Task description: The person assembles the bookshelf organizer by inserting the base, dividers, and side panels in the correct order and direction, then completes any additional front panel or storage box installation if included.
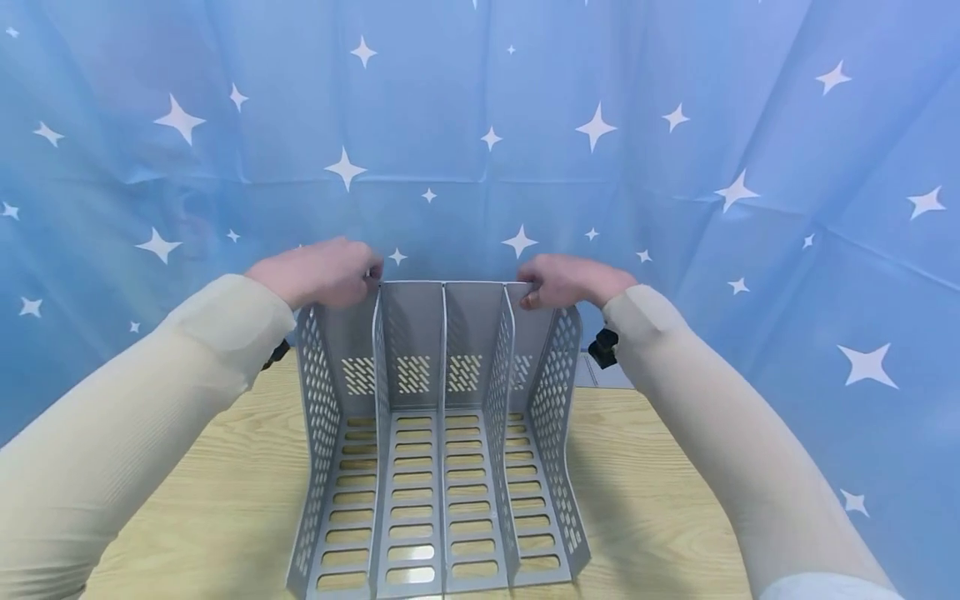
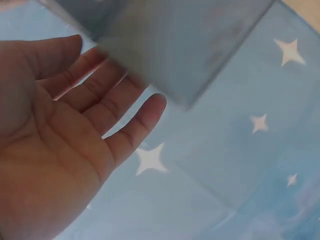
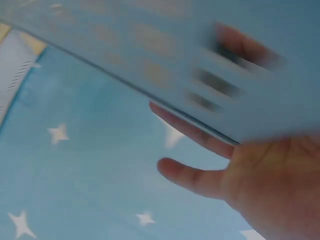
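A grey plastic file rack [image 1: 412, 325] with upright dividers and a slotted base faces me in the head view. At its back panel's top edge, left of centre, my left hand [image 1: 330, 271] grips with curled fingers. My right hand [image 1: 570, 279] pinches the same edge farther right, thumb in front. The left wrist view has the hand's thumb and fingers about the blurred rack panel [image 2: 175, 50], some fingertips hidden behind it. In the right wrist view, fingers pass behind the rack panel [image 3: 280, 100] and partly show through a slot, while the lowest finger extends free below the edge.
Beneath the rack lies a light wood tabletop [image 1: 645, 483]. A blue curtain [image 1: 450, 100] with white stars hangs close behind. A flat pale grey item [image 1: 611, 375] lies at the table's back, right of the rack. Small black devices [image 1: 603, 348] sit at the wrists.
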Demonstrator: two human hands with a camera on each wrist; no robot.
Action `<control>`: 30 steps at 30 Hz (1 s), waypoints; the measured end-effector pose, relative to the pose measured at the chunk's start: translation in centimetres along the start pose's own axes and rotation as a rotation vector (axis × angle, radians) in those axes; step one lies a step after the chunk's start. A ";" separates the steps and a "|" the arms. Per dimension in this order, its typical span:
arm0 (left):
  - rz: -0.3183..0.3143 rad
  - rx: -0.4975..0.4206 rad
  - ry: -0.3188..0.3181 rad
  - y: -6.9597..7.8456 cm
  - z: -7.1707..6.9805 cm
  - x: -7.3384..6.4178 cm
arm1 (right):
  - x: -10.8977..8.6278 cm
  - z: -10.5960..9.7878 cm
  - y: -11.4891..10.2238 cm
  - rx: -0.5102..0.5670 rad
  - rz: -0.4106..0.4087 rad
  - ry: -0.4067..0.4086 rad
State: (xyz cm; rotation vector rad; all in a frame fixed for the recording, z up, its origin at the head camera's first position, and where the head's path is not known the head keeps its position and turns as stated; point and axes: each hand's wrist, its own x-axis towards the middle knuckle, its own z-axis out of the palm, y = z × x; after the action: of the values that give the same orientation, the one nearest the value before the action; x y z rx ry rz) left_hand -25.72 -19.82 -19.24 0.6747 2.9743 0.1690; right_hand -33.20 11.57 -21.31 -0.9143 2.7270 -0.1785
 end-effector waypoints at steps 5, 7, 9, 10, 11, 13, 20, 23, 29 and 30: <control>-0.003 0.065 -0.040 0.9 -0.9 1.3 | 1.1 -1.5 -1.9 -0.019 -0.063 0.040; -0.009 0.083 -0.061 1.2 -0.7 2.2 | 2.0 -1.2 -2.9 -0.023 -0.072 0.034; -0.016 0.095 -0.080 1.5 0.0 3.4 | 3.1 -0.4 -3.8 -0.026 -0.080 0.016; -0.018 0.101 -0.086 1.6 0.4 4.0 | 3.7 0.0 -4.2 -0.031 -0.080 0.007; -0.023 0.099 -0.095 1.7 0.8 4.5 | 4.2 0.4 -4.5 -0.046 -0.077 0.000; -0.036 0.084 -0.110 2.0 1.7 5.5 | 5.1 1.2 -5.2 -0.077 -0.057 -0.016; -0.079 0.004 -0.097 1.8 3.3 6.8 | 6.5 2.0 -6.5 -0.136 0.016 -0.048; -0.078 -0.039 -0.089 -0.4 4.9 9.0 | 6.4 1.9 -6.7 -0.136 0.017 -0.034; -0.087 -0.076 -0.080 -1.1 5.6 9.9 | 6.2 1.8 -6.8 -0.130 0.048 -0.021; -0.078 -0.074 -0.068 -1.0 5.5 9.6 | 6.0 1.8 -6.8 -0.123 0.056 -0.019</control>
State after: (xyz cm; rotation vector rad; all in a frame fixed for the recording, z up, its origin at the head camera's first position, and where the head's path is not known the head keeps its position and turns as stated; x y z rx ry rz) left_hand -34.19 -16.00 -25.41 0.5444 2.9072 0.2438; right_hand -33.45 2.46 -22.90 -0.8646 2.7682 0.0083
